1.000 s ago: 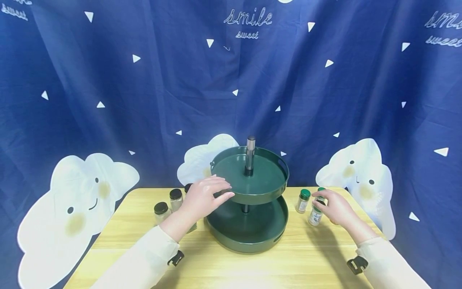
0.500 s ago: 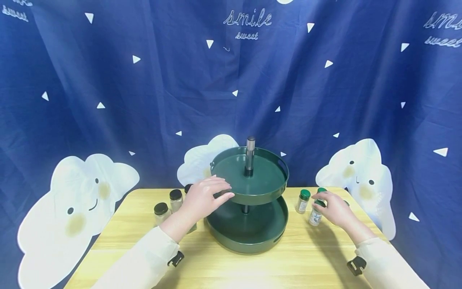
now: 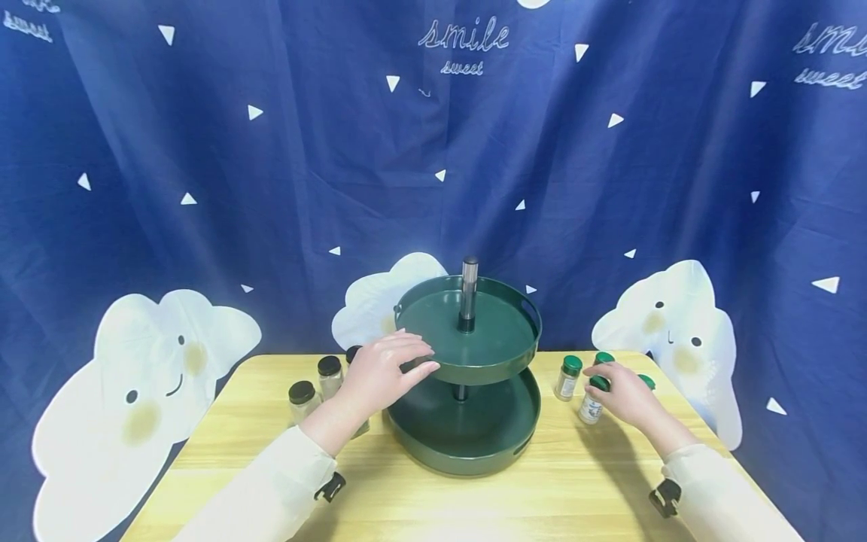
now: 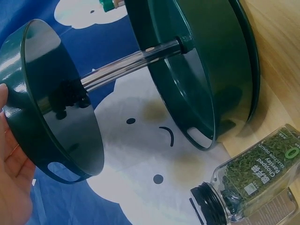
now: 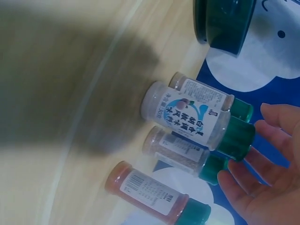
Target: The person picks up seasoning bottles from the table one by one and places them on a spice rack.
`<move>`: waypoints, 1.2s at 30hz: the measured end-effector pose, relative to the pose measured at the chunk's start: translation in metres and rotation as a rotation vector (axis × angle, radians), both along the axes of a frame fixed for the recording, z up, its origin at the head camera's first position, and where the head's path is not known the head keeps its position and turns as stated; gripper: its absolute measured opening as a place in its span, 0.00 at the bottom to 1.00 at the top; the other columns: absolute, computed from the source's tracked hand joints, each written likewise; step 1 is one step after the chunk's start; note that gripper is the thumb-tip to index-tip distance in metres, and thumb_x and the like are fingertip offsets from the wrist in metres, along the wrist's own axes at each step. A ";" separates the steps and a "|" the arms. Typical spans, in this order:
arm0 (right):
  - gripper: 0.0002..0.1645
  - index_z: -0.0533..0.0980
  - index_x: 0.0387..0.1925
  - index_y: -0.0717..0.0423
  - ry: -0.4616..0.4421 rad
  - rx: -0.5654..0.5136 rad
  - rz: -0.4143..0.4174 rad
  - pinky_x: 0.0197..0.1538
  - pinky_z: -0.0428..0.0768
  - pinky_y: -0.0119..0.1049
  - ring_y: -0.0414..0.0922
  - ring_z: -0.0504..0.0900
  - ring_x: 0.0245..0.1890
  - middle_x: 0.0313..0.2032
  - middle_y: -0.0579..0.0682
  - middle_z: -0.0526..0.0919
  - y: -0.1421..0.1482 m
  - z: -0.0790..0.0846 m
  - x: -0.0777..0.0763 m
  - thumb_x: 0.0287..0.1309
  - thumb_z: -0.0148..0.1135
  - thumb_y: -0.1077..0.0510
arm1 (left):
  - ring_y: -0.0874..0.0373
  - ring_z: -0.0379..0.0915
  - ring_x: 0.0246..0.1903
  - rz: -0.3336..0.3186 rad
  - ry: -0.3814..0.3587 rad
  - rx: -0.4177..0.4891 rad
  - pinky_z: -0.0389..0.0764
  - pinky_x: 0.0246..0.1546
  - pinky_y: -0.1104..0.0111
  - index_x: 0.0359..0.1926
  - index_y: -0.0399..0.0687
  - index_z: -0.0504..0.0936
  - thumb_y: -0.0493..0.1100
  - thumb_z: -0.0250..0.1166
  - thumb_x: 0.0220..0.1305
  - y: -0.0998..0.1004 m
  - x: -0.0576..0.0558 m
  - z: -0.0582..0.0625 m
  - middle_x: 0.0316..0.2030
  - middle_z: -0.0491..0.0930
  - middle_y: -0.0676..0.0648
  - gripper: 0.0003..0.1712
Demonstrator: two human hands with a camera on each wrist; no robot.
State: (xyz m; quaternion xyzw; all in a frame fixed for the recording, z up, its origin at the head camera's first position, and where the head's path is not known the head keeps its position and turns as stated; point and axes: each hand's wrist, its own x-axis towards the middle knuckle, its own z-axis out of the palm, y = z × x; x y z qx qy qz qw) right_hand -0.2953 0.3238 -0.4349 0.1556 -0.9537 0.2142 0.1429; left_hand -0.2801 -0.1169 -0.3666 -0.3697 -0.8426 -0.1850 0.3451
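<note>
My left hand [image 3: 381, 370] rests against the outer wall of the upper tray [image 3: 497, 342] of a dark green two-tier stand, thumb and fingers apart. In the left wrist view only part of that hand [image 4: 15, 176] shows at the tray's side. Over on the right, my right hand [image 3: 630, 395] is at a small spice jar [image 3: 591, 410] with a green cap. Its spread thumb and fingertips lie around the green cap [image 5: 236, 138] without closing on it, and the jar stands upright on the table.
Several more green-capped jars stand close by, including one with reddish contents [image 5: 150, 190]. Left of the stand are black-capped jars [image 3: 329, 369], one holding chopped parsley [image 4: 258, 171]. The lower tray [image 3: 467, 425] is bare. A blue curtain [image 3: 433, 150] hangs behind the table.
My right hand has shifted slightly left and down at the front green-capped jar, uncovering another green cap behind it. The left hand and the stand have stayed put.
</note>
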 end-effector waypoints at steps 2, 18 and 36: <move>0.17 0.82 0.48 0.66 0.001 0.008 0.007 0.55 0.77 0.64 0.68 0.79 0.51 0.48 0.67 0.83 0.000 -0.002 -0.001 0.58 0.69 0.62 | 0.56 0.83 0.50 0.007 -0.001 0.002 0.77 0.63 0.62 0.43 0.50 0.90 0.54 0.73 0.60 0.000 0.000 0.000 0.43 0.88 0.52 0.16; 0.18 0.81 0.47 0.66 -0.014 0.050 0.027 0.52 0.79 0.64 0.68 0.80 0.49 0.46 0.65 0.84 0.002 -0.007 -0.005 0.55 0.71 0.62 | 0.56 0.83 0.50 0.013 -0.012 0.006 0.76 0.63 0.62 0.44 0.50 0.90 0.54 0.72 0.61 0.001 0.001 -0.001 0.43 0.88 0.52 0.16; 0.16 0.82 0.44 0.66 -0.023 0.073 0.025 0.49 0.80 0.65 0.69 0.81 0.46 0.44 0.69 0.83 0.002 -0.003 -0.003 0.50 0.71 0.69 | 0.56 0.83 0.50 0.004 -0.002 0.007 0.77 0.62 0.60 0.43 0.50 0.90 0.53 0.73 0.60 0.001 0.000 -0.001 0.42 0.88 0.51 0.15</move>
